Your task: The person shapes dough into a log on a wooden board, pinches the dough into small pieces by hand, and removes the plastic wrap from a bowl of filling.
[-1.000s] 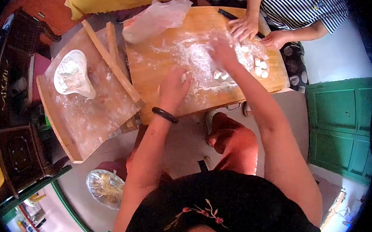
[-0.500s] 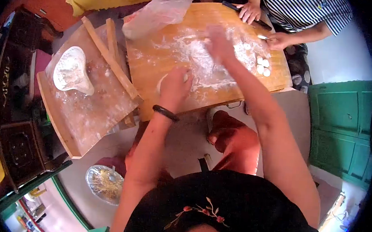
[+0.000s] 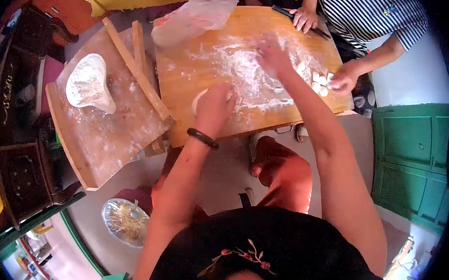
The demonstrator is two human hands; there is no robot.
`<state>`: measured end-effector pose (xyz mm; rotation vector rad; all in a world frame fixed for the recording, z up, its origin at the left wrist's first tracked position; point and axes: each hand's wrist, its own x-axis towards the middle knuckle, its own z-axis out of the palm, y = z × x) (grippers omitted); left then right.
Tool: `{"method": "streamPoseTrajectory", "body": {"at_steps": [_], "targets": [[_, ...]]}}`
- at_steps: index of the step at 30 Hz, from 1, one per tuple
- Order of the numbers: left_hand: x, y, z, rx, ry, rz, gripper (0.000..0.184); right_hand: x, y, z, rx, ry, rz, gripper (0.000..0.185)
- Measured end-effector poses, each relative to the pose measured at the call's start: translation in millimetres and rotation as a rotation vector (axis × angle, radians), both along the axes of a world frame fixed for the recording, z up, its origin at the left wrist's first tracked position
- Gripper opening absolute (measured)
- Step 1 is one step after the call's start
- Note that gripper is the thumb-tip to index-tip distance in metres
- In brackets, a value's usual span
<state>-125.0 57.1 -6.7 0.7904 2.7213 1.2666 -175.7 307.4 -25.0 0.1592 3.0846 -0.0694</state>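
My left hand [image 3: 215, 107] is closed round a piece of pale dough [image 3: 199, 97] at the front left of the floured wooden board [image 3: 182, 69]. A dark bracelet is on that wrist. Over the middle of the board, my right hand [image 3: 273, 56] reaches out with its fingers spread and slightly blurred, and I see nothing in it. White flour [image 3: 239, 71] lies under and around it. Several small white dough pieces [image 3: 319, 84] sit near the board's right edge.
Across the board, a person in a striped shirt [image 3: 366, 17] has one hand on a dark rod [image 3: 318, 31] and the other beside the dough pieces. A plastic bag [image 3: 196, 21] lies back left. Left stands a tray [image 3: 115, 140] with a flour bowl [image 3: 88, 83].
My right hand has shifted slightly right and down. My left hand stays round the dough. The other person's right-side hand has moved down beside the small dough pieces.
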Motion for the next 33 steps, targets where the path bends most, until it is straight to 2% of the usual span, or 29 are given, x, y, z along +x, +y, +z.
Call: {"method": "streamPoseTrajectory", "body": {"at_steps": [2, 4, 5, 8, 9, 10, 12, 15, 18, 20, 21, 24, 26, 28, 30, 33], "targets": [[-2, -2, 1, 0.029, -0.034, -0.011, 0.024, 13, 31, -5, 0.080, 0.202, -0.011, 0.061], [-4, -1, -1, -0.008, -0.035, -0.017, 0.024, 44, 52, 5, 0.081, 0.124, -0.102, 0.062], [-4, -1, -2, -0.027, -0.034, -0.019, 0.024, 54, 86, -25, -0.082, 0.155, -0.011, 0.068], [-3, 1, 3, -0.007, -0.027, -0.051, 0.024, 86, 53, -29, -0.037, 0.173, -0.076, 0.076], [0, 3, 0, 0.013, -0.026, -0.051, 0.024, 85, 27, -18, -0.227, 0.093, -0.138, 0.076], [0, 5, -4, 0.032, -0.017, -0.047, 0.024, 80, -13, 3, -0.098, 0.109, -0.196, 0.078], [-4, 3, -3, 0.028, 0.004, -0.031, 0.023, 57, -41, 6, -0.100, 0.235, -0.132, 0.075], [0, 0, 0, -0.020, -0.006, -0.023, 0.024, 11, -34, -11, 0.171, 0.257, -0.042, 0.066], [0, -2, -1, -0.033, -0.033, -0.030, 0.025, -19, 14, -5, -0.017, -0.028, -0.132, 0.056], [-3, -1, 0, -0.049, -0.058, -0.051, 0.025, 5, 26, 16, -0.025, 0.083, -0.164, 0.052], [-4, -1, -1, -0.031, -0.050, -0.052, 0.025, 13, 42, 5, -0.021, 0.138, -0.146, 0.053], [-7, 2, -7, 0.015, -0.030, -0.049, 0.027, 54, 60, -31, -0.342, 0.376, -0.009, 0.051], [-8, 6, -10, 0.033, -0.019, -0.049, 0.033, 75, 5, -17, -0.006, 0.262, -0.204, 0.050], [-5, 7, -6, 0.148, 0.016, -0.048, 0.039, 68, -1, -8, -0.116, 0.283, 0.201, 0.043], [-2, 6, 6, 0.204, 0.038, -0.053, 0.045, 48, -21, -7, -0.025, 0.345, -0.013, 0.039], [-1, 3, 25, 0.241, -0.001, -0.036, 0.051, 11, 8, -15, -0.108, 0.215, -0.043, 0.044]]}}
